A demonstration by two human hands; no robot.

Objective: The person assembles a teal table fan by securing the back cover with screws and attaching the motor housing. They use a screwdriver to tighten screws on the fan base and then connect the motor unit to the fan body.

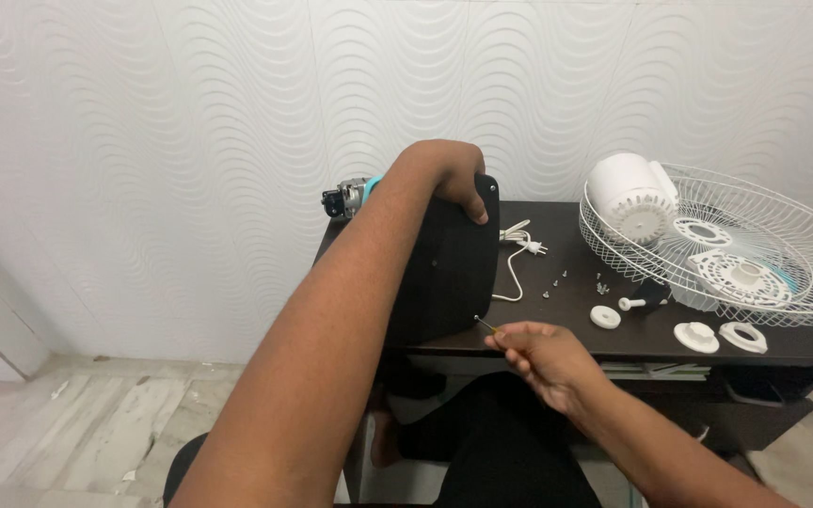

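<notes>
Black panel (449,268) stands upright at the surface's (576,325) front left edge. Left hand (454,174), arm stretched forward, grips its top. Right hand (543,357) pinches a thin screwdriver (487,325), tip at the panel's lower right corner.

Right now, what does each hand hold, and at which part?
The left hand grips the black panel at its top edge. The right hand pinches a thin tool by its rear end, tip at the panel's lower corner.
</notes>
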